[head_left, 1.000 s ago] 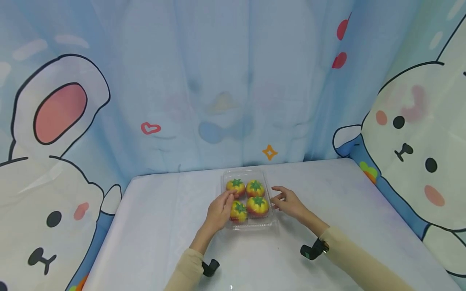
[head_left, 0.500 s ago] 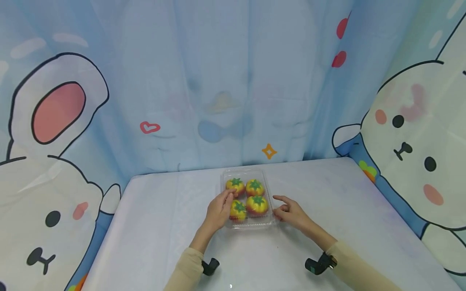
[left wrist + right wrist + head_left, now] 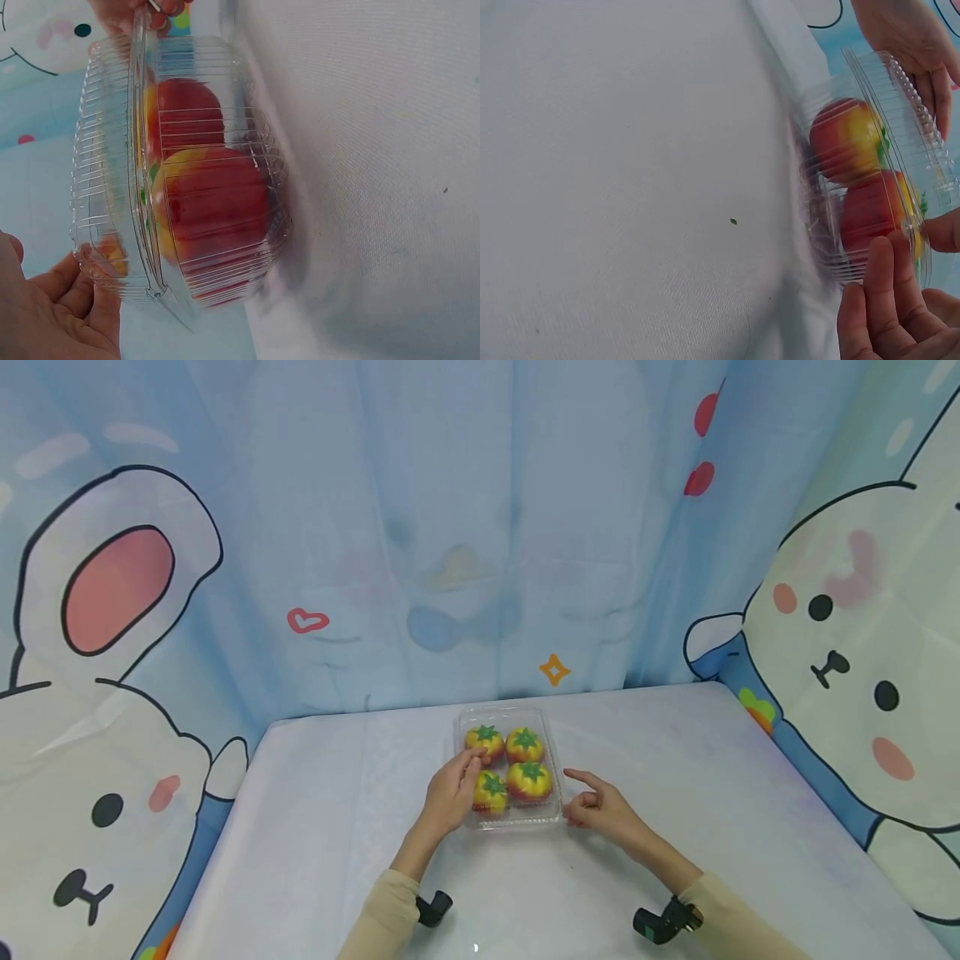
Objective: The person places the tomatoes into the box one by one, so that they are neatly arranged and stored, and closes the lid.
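A clear plastic clamshell box [image 3: 517, 821] stands on the table, its lid over its ribbed base. Inside are several round red-and-yellow fruits [image 3: 529, 782] with green leafy tops, perhaps imitations. My left hand [image 3: 450, 793] rests against the lid's left side with its fingers extended; in the left wrist view that hand [image 3: 64, 307] lies beside the lid. At the front right edge, my right hand [image 3: 603, 810] pinches the box's rim while the index finger points outward. Close up in the right wrist view, fingertips [image 3: 881, 259] and thumb meet at the rim.
A white cloth covers the table [image 3: 337, 835]. Behind it hangs a light blue curtain [image 3: 450, 527] printed with cartoon rabbits. A small dark speck [image 3: 733, 221] lies on the cloth. Both wrists carry black cameras [image 3: 663, 922].
My right hand has come down along the box's right side toward its front corner, its fingers drawing together at the rim. The left hand and the box have stayed nearly in place.
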Demonstrator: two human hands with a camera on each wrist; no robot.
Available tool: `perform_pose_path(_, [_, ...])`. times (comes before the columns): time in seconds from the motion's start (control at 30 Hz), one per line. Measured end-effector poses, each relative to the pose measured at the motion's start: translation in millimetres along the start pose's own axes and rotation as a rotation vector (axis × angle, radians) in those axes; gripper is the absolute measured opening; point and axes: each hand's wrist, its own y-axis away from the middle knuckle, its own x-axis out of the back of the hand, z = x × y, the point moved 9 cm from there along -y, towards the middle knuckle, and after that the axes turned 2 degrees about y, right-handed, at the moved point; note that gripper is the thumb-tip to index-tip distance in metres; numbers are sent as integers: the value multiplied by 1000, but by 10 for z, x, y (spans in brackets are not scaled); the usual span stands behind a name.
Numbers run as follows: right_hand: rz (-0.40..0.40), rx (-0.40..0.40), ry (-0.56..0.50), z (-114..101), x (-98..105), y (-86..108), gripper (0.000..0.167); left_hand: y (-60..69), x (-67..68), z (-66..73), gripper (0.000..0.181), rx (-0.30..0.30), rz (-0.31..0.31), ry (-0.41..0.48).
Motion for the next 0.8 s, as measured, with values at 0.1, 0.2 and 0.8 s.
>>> perform_pose_path(0.1, [-20, 12, -8, 3, -13, 8, 71, -4, 3, 4, 42, 4, -3, 5])
perform_pose_path(0.2, [-51, 22, -23, 13, -43, 20, 74, -4, -1, 1, 42, 2, -5, 3])
perform_pose_path(0.8, [-6, -65, -266, 142, -94, 41, 81, -2, -15, 2, 40, -18, 6, 1])
